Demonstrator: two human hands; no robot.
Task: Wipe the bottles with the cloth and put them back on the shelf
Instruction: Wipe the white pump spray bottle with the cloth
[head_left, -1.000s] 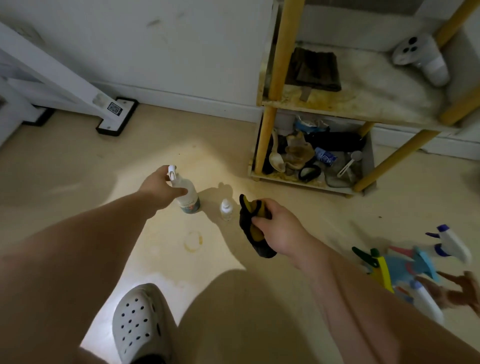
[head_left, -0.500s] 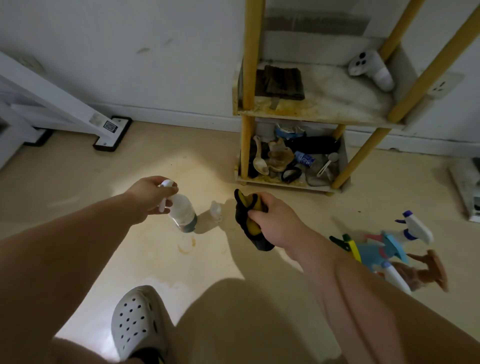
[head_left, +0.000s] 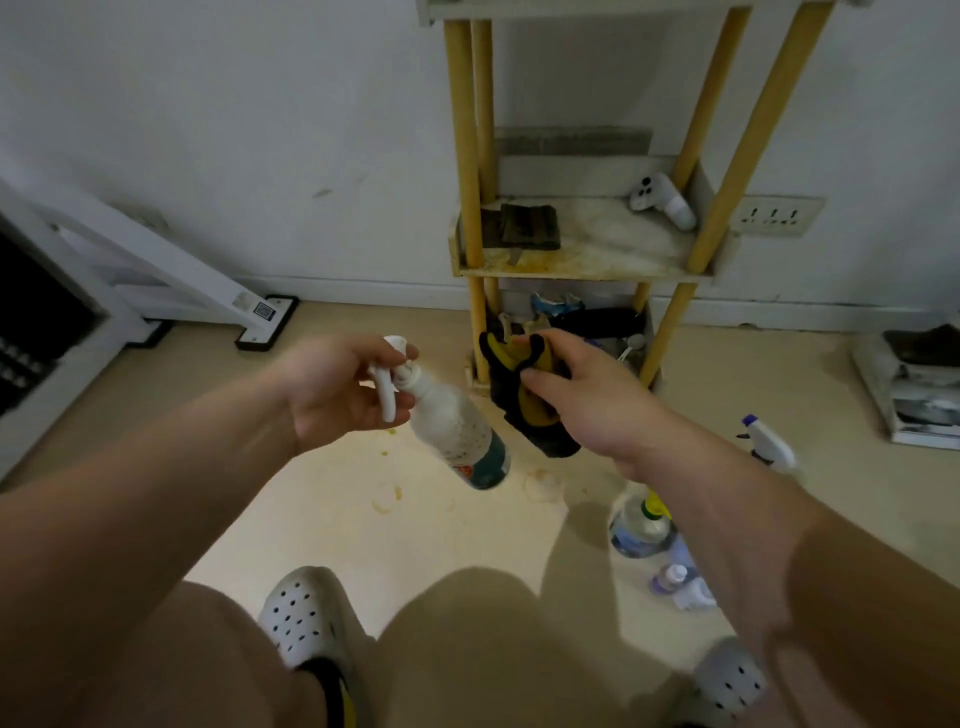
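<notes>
White plastic, the spray bottle (head_left: 457, 436) hangs tilted above the floor (head_left: 332, 519), the left hand (head_left: 337, 389) pinching it only by the trigger head, while the right hand (head_left: 587, 395) clutches the yellow-and-black cloth (head_left: 524, 410) just beside it, before the lower left corner of the shelf (head_left: 571, 273). Held so lightly at the top, the bottle may twist loose under the first rub, or the trigger may get squeezed and spray.

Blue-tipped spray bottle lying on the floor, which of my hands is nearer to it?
Right. The right hand, gripping the cloth, is left of that bottle; the left hand is farther left, holding the white sprayer.
</notes>
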